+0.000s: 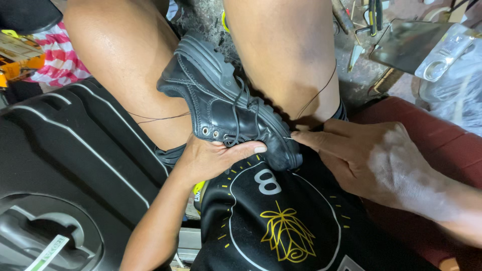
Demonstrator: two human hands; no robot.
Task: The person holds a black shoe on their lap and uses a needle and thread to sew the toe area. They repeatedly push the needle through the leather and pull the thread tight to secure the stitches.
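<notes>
Black lace-up shoe is lying wedged between the person's two bare knees, toe pointing toward the torso. All positions below are taken relative to this shoe.

Left hand is cupping the shoe from underneath at the eyelet side, thumb lying along the upper; its grip is closed around the shoe. Right hand is sitting at the toe end, its grip narrow, fingertips pinching a needle at the sole seam. A thin thread is running from there up across the right knee; another strand is trailing over the left knee.

Risks, as judgement: the needle tip is sitting close to the left thumb, so a slip could prick it. The loose thread could snag on the hanging laces. The shoe could twist if the knees relax.

Surroundings: a black moulded plastic panel lies left of the shoe; a red-and-white cloth beyond it; scattered tools and a clear plastic package beyond the shoe, to the right. Nothing is blocking either hand.
</notes>
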